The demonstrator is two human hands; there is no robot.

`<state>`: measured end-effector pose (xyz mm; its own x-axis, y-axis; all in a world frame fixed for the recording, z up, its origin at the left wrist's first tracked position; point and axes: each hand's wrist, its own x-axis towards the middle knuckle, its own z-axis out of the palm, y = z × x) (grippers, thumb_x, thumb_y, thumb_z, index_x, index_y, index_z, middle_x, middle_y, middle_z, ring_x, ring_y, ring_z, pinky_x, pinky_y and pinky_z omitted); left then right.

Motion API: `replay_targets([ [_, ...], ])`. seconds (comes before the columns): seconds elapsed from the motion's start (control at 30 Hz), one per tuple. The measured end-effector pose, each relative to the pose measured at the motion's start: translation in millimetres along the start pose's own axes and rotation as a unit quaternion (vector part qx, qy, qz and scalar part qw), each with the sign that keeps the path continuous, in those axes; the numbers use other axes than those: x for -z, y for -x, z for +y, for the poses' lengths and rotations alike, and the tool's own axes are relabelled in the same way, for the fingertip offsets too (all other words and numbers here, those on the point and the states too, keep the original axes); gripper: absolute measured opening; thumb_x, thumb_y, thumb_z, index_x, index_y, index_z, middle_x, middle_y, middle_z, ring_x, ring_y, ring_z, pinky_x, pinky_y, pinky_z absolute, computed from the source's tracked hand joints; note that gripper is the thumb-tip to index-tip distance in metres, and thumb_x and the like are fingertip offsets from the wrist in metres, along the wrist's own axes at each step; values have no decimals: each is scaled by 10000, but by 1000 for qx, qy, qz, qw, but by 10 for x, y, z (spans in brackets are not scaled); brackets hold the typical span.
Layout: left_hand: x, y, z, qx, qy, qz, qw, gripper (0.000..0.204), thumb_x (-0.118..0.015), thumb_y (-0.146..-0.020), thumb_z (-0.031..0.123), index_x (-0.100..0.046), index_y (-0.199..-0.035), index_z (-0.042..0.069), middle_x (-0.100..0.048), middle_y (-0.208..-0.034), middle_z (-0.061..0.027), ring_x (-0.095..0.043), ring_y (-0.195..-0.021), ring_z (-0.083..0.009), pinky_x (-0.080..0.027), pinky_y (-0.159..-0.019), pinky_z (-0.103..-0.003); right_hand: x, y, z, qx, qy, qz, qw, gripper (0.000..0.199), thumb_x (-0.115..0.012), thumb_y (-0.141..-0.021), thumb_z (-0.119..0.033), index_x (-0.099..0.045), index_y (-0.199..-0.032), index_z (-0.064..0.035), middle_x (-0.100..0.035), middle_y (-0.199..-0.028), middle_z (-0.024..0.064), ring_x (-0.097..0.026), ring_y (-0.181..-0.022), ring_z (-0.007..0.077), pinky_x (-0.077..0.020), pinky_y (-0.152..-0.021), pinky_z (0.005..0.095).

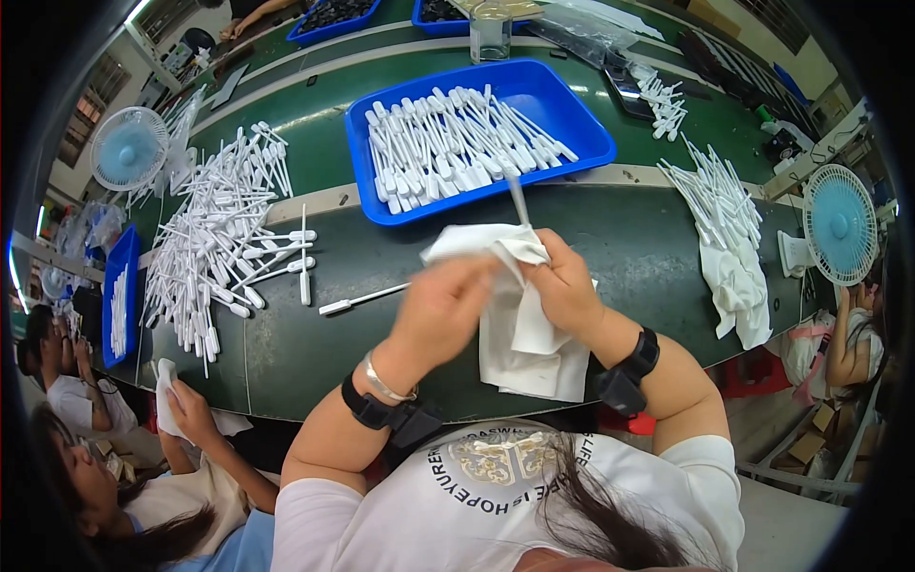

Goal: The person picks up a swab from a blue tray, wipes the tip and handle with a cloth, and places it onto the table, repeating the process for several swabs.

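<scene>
My right hand (pixel 564 284) is closed around a folded white cloth (pixel 538 357), its thumb pressed on the fabric. A slim pale stick (pixel 519 202) pokes up out of the cloth toward the tray; its lower part is hidden. My left hand (pixel 446 303), blurred by motion, has its fingers curled against the cloth's left side. Under the left hand lies one white plastic stick with a wide rounded end (pixel 348 301). Beyond both hands, a blue tray (pixel 572 110) holds rows of similar sticks (pixel 448 143).
A large loose heap of white sticks (pixel 214 234) covers the bench at left. At right, more sticks (pixel 720 195) lie beside a crumpled cloth (pixel 739 286). Fans (pixel 129 151) stand at both sides. A co-worker's hand (pixel 191 410) holds a cloth at lower left. A glass jar (pixel 490 33) stands behind the tray.
</scene>
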<state>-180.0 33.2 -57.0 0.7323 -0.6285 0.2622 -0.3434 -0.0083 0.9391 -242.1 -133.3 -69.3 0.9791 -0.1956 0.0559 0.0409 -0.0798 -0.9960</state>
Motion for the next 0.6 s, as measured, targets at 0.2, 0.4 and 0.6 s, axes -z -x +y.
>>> replay_targets([
  [0.2, 121, -49, 26, 92, 136, 4, 986, 151, -513, -872, 147, -582, -890, 14, -522, -626, -3, -479, -557, -60, -377, -503, -198, -78, 69, -17, 99, 206, -119, 966, 236, -517, -796, -58, -532, -1029, -20, -586, -894, 74, -561, -817, 174, -436, -734, 273],
  [0.4, 275, -109, 19, 69, 265, 96, 957, 187, -489, -892, 177, -578, -855, 16, -497, -605, 4, -408, -469, -41, -310, -432, -164, 72, 37, 41, 16, 107, -125, 986, 255, -532, -766, -70, -529, -1014, -14, -598, -901, 115, -582, -805, 221, -447, -712, 300],
  [0.6, 181, -130, -74, 79, 289, 122, 946, 190, -505, -889, 179, -568, -814, 15, -512, -588, -1, -419, -452, -37, -314, -411, -174, -8, -45, 79, 54, 108, -46, 992, 210, -529, -801, -81, -536, -1003, -25, -593, -890, 111, -579, -775, 217, -440, -694, 292],
])
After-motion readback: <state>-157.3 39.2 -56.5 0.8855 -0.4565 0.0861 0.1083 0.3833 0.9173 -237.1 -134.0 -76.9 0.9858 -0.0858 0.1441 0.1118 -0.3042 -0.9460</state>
